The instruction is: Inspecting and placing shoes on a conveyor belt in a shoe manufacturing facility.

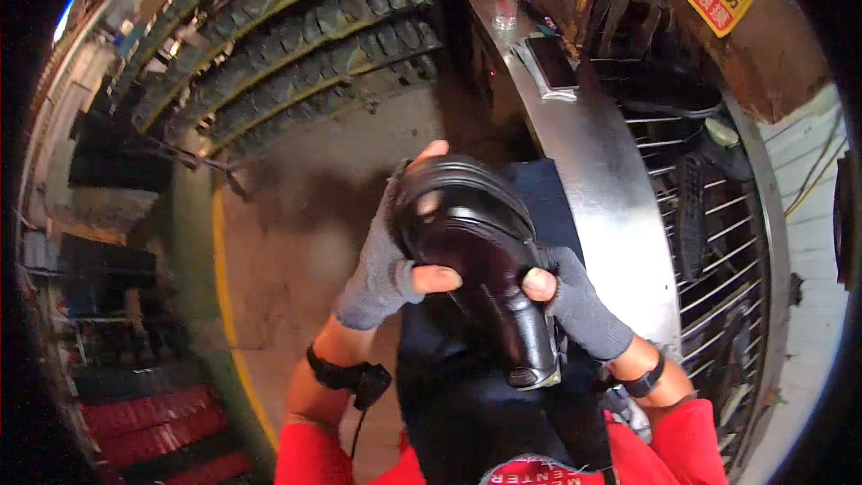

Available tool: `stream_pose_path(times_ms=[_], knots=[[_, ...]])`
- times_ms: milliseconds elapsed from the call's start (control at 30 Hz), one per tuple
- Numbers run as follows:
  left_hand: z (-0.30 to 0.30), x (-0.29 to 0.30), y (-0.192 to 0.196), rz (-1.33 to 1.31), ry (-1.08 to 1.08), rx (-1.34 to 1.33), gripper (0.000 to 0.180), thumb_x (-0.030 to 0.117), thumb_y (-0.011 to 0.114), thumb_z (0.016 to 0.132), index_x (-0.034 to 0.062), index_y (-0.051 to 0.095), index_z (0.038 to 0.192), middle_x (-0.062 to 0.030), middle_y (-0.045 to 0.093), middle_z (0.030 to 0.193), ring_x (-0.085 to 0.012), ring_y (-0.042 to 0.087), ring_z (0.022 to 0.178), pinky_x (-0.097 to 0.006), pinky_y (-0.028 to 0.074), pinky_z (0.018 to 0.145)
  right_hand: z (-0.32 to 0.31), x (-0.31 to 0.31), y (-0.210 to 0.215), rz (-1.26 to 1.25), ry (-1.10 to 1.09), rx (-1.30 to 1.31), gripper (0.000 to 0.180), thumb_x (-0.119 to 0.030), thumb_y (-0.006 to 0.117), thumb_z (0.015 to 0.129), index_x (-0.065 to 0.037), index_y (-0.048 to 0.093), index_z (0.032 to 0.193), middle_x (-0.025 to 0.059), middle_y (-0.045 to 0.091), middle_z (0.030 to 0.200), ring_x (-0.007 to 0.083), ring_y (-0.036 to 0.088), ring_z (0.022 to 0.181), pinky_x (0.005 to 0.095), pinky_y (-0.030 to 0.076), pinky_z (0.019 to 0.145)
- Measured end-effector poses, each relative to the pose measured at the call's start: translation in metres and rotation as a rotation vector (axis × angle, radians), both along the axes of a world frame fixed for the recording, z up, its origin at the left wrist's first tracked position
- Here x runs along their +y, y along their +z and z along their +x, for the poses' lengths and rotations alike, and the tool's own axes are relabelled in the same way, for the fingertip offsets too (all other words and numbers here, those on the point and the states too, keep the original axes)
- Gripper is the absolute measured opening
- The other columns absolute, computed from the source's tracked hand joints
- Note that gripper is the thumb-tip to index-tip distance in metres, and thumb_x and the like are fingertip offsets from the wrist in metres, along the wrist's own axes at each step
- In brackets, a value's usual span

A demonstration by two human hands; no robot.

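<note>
A glossy black shoe (476,251) is held up in front of my dark apron (449,395), between both hands. My left hand (382,269), in a grey fingerless glove, grips its broad rounded end from the left. The left thumb lies across the near surface, and a fingertip shows beyond the far rim. My right hand (575,301), gloved the same way, holds the right side with its thumb pressed on the surface. The other right fingers are hidden behind the shoe. The narrower end points down and toward my right.
A metal bench (620,207) curves along my right, carrying a clear bottle (505,4) and a dark phone-like slab (551,63). Beyond it, a barred rack (718,216) holds black soles. Tiered racks (314,45) of dark shoe-shaped pieces stand far left. A yellow line (224,278) crosses the floor.
</note>
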State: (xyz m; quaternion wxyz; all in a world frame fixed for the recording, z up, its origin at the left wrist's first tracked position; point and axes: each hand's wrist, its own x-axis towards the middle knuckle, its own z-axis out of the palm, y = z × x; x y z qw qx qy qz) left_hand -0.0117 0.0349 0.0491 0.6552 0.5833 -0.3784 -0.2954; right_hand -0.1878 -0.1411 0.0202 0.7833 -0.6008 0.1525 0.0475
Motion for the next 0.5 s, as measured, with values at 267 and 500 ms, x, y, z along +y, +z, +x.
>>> stream_pose_path(times_ms=[267,500], knots=[[0.012,0.05,-0.075,-0.337,0.111,0.194,0.142,0.072,0.089,0.066,0.0114,0.012,0.169,-0.0106,0.05,0.158,-0.0289,0.053,0.141,-0.05,0.042,0.121,-0.005,0.001,-0.002,-0.796,-0.039,-0.151,0.04,-0.04,0.081,0.094,-0.003,0.07,0.082,0.0081,0.058,0.065,0.0184,0.058,0.062,0.0352,0.047,0.063],[0.007,0.052,-0.113,-0.244,-0.01,0.542,0.122,0.066,0.094,0.062,0.008,0.043,0.156,-0.0132,0.061,0.147,-0.0325,0.061,0.131,-0.051,0.053,0.111,-0.003,0.006,-0.019,-0.555,0.021,-0.434,0.058,-0.027,0.065,0.097,0.004,0.054,0.146,0.0085,0.062,0.086,0.0227,0.064,0.075,0.0361,0.053,0.075]])
